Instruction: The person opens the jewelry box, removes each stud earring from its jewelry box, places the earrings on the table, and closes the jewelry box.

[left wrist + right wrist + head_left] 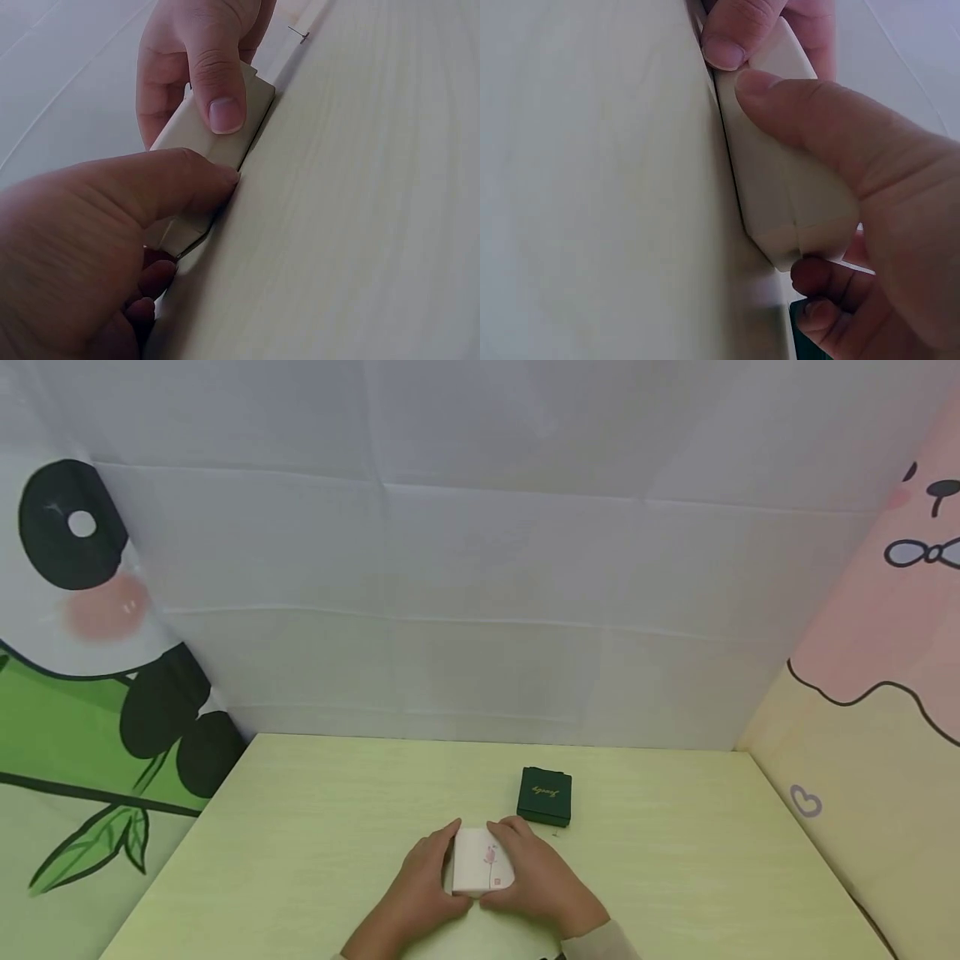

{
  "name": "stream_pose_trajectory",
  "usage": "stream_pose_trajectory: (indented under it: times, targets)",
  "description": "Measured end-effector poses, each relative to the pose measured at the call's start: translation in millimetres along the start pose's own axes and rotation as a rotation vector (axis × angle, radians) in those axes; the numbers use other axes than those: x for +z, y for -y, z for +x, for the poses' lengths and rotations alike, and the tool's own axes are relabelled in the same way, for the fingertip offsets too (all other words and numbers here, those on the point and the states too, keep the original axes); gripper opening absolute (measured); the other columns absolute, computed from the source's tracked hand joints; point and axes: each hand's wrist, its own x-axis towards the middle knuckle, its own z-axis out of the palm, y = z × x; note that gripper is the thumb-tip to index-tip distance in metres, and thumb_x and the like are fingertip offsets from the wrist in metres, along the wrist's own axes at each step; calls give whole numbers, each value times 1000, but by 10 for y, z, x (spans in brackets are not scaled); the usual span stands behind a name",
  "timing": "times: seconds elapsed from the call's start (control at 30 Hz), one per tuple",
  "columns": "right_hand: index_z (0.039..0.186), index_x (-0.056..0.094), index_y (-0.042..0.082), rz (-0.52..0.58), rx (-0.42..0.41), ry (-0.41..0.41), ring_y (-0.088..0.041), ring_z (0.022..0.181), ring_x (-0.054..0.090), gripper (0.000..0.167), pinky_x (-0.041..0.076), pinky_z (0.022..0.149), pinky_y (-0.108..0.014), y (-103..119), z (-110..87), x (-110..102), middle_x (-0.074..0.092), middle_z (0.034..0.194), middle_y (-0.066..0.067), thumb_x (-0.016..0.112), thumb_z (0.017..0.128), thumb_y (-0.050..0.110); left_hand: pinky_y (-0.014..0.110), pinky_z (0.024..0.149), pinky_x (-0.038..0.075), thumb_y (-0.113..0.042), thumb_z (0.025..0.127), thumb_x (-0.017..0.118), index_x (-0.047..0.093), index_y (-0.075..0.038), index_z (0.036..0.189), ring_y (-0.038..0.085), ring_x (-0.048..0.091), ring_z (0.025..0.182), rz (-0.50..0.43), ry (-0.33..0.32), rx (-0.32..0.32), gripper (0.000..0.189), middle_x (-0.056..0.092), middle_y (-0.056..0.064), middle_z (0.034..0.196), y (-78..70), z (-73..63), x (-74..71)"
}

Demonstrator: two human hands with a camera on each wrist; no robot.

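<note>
A small white box [474, 860] with a pink flower print on its top rests on the table at the near middle. From its left side my left hand [429, 878] grips it, thumb at the near edge and fingers at the far edge. My right hand [542, 878] holds the opposite side the same way. Both thumbs press the box's near face [196, 127] close together in the left wrist view. In the right wrist view the box [795, 187] sits low against the tabletop, its far side hidden behind the fingers.
Just beyond my right hand lies a dark green box [544, 796] with gold lettering. The pale wooden table [337, 810] ends at a white cloth backdrop [480, 568]. Cartoon-printed panels [862, 760] stand at the left and right sides.
</note>
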Motion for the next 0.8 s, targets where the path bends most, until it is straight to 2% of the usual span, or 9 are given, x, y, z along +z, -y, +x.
stream_pose_trajectory:
  times: [0.27, 0.57, 0.8]
  targets:
    - [151, 49, 12, 14, 16, 13, -8, 109, 54, 94, 48, 95, -30, -10, -3, 3, 49, 138, 7, 92, 73, 42, 55, 104, 42, -29, 72, 89, 32, -2, 158, 30, 49, 127, 16, 7, -25, 106, 50, 15, 146, -9, -8, -6]
    - [151, 49, 12, 19, 9, 16, -7, 111, 53, 94, 48, 98, -31, -28, -5, -8, 49, 138, 7, 92, 73, 44, 57, 107, 40, -29, 71, 89, 34, 1, 156, 33, 49, 131, 18, -1, -14, 106, 50, 17, 147, -16, -11, -8]
    - [151, 49, 12, 26, 8, 18, -8, 111, 53, 96, 48, 98, -32, -20, -5, -21, 49, 138, 7, 92, 73, 45, 56, 105, 42, -28, 71, 90, 35, 1, 155, 31, 50, 128, 29, -10, -3, 105, 51, 16, 146, -31, -23, -19]
